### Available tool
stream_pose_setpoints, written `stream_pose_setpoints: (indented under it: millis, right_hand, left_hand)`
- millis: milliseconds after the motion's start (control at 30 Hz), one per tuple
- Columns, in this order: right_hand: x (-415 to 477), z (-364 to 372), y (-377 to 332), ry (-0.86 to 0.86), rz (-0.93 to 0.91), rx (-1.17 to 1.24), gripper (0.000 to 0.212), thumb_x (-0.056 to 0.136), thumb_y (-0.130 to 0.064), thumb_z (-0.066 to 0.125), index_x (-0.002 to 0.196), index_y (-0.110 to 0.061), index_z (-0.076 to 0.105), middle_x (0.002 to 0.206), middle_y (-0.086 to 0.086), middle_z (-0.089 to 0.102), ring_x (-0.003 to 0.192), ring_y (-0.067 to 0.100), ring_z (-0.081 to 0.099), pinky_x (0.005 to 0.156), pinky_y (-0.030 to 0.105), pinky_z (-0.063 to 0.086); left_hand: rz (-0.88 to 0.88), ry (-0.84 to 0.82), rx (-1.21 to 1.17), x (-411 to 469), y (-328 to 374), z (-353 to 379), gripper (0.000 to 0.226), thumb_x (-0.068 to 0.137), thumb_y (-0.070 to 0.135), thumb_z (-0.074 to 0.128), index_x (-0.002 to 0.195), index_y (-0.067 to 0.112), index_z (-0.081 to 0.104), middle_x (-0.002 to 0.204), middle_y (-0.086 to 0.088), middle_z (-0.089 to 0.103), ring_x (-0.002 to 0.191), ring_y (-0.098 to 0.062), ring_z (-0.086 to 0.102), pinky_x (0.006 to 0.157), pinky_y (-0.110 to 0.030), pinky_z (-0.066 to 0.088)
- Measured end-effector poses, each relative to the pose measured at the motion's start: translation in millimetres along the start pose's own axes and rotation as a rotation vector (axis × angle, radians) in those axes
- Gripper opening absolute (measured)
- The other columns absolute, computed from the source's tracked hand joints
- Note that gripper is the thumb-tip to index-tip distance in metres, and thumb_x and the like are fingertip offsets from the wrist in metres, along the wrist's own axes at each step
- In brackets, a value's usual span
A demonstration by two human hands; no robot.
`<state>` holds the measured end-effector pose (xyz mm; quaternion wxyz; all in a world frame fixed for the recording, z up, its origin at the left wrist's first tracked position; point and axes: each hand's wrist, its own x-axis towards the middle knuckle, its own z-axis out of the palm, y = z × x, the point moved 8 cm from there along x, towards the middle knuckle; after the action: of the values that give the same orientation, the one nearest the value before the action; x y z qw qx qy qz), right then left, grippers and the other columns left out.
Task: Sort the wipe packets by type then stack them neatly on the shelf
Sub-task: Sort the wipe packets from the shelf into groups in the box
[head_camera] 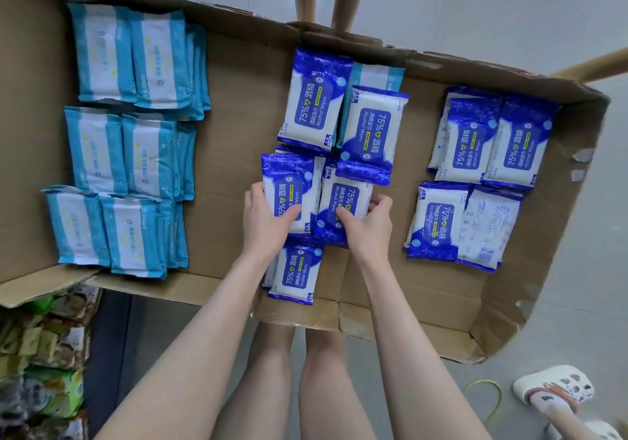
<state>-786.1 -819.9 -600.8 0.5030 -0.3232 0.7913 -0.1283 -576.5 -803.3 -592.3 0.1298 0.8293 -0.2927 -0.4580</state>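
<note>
left hand (265, 218) grip clasping blue packet (289, 174), thumb on top, right hand (370, 225) seemingly pinching neighbouring packet (343, 191)

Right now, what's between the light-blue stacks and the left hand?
Head view: only bare cardboard lies between the light-blue stacks and the left hand.

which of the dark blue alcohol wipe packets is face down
The packet at the near right of the right-hand group: it shows a white back with a barcode, while the others show the blue 75% label.
</note>
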Motion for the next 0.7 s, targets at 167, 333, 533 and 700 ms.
stream_pose_setpoints:
  millis: [167, 333, 533, 700]
  right_hand:
    - [2, 5, 1, -0.05, -0.011, 0.013, 0.036, 0.085, -0.032, 0.069, 0.11, -0.017, 0.048, 0.119, 0.004, 0.055, 0.109, 0.018, 0.056, 0.089, 0.038, 0.052]
    - [-11, 2, 0, -0.168, 0.052, 0.147, 0.027, 0.091, -0.022, 0.063, 0.108, -0.014, 0.044, 0.105, -0.003, 0.06, 0.086, 0.006, 0.061, 0.056, 0.01, 0.048]
    - [-42, -14, 20, -0.25, 0.088, 0.202, 0.021, 0.09, -0.018, 0.063, 0.104, -0.02, 0.048, 0.11, 0.001, 0.065, 0.097, 0.016, 0.066, 0.081, 0.035, 0.056]
    - [-60, -56, 58, -0.221, 0.158, 0.284, 0.023, 0.09, -0.014, 0.063, 0.108, -0.018, 0.05, 0.109, 0.003, 0.066, 0.095, 0.015, 0.068, 0.078, 0.033, 0.058]
  left_hand:
    - [-0.012, -0.022, 0.014, 4, 11, 5, 0.05, 0.082, 0.029, 0.072, 0.12, 0.01, 0.045, 0.119, -0.003, 0.047, 0.097, -0.007, 0.048, 0.066, -0.016, 0.041]
    - [-0.031, -0.121, -0.08, -14, 8, 9, 0.03, 0.091, 0.03, 0.061, 0.111, 0.015, 0.044, 0.111, 0.003, 0.047, 0.085, -0.003, 0.056, 0.052, -0.009, 0.04]
    - [-0.037, -0.129, -0.218, -64, -5, 6, 0.022, 0.092, 0.018, 0.06, 0.106, 0.017, 0.044, 0.091, 0.02, 0.056, 0.082, 0.005, 0.057, 0.064, -0.018, 0.044]
    - [-0.02, -0.242, -0.257, -103, -3, 43, 0.028, 0.096, 0.02, 0.053, 0.121, 0.018, 0.041, 0.103, 0.014, 0.061, 0.083, 0.016, 0.057, 0.069, -0.005, 0.043]
